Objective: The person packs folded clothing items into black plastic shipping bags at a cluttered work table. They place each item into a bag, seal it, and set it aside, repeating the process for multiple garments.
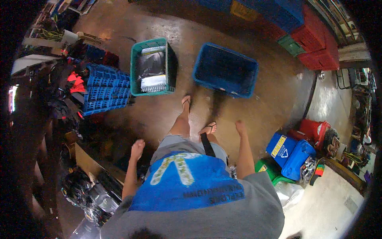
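My left hand [138, 148] hangs at the left of my body, its fingers curled, with nothing plainly seen in it. On the other side my right hand [239, 126] hangs over the floor; its fingers are blurred and no object shows in it. Ahead on the floor stands a green plastic crate [134, 71] holding dark and white packed items [152, 64]. To its right is a blue plastic crate [226, 69], slightly turned, with a dark interior where no contents can be made out. Neither hand touches a crate.
Stacked blue crates [107, 86] with black and red items stand at the left. Red crates [317, 56] are piled at the upper right. Blue bins [298, 159], a red bin [312, 131] and a green bin [265, 168] stand at the right. Plastic-wrapped items [103, 198] lie lower left.
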### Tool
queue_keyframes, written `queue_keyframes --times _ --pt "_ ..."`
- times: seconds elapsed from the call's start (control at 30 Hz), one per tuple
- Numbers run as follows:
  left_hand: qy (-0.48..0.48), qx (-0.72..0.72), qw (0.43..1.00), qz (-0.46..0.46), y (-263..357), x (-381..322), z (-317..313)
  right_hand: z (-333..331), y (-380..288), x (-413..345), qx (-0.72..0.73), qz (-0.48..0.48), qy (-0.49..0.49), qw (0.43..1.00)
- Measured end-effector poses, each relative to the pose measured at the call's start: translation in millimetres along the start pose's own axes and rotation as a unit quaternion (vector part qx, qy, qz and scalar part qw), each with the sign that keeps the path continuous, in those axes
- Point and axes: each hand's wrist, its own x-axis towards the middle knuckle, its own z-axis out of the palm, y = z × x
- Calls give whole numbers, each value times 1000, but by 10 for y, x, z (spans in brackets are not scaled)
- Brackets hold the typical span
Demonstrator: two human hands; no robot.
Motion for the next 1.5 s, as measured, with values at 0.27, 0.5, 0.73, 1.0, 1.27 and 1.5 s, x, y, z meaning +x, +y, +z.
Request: queue_keyframes --times 0.27,0.5,0.73,1.0,1.27,1.5 --pt "-158 -12 959 -236 -822 911 -758 -314 -2517 257 293 -246 97 919" --pt "40 -66 995 57 369 1924 -1739 934 -1930 259 -211 -41 -45 976" --pt "31 -183 982 -34 -428 1941 -1610 990 -2142 -67 143 58 -220 963" --pt "-141 232 961 -51 -2287 501 -779 951 -3118 943 79 -50 -238 967" --pt "-3 20 996 -90 -1989 1043 -700 386 -4460 1175 262 -208 -92 938" --pt "100 -50 992 -59 -203 3115 -1553 107 -3398 1326 166 -103 -172 966"
